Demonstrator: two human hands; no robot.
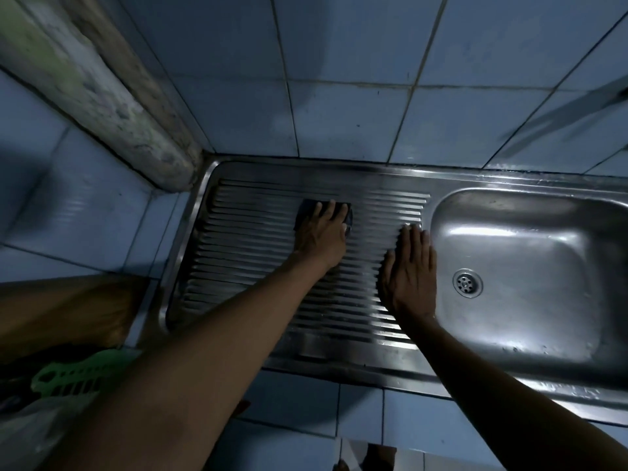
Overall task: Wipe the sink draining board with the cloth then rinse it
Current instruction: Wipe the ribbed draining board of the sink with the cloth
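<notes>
The ribbed steel draining board (244, 266) fills the middle of the view, left of the sink basin (530, 253). A small dark cloth (307, 212) lies on the board's far middle. My left hand (323, 236) presses flat on the cloth, its fingers spread over it and covering most of it. My right hand (409, 270) rests flat, palm down, on the board's right edge beside the basin, holding nothing.
The basin has a round drain (468, 283). Blue wall tiles (339, 79) rise behind the sink, and a stained concrete column (102, 83) stands at the back left corner. A green plastic basket (73, 373) sits at the lower left. A pipe (571, 110) crosses the upper right.
</notes>
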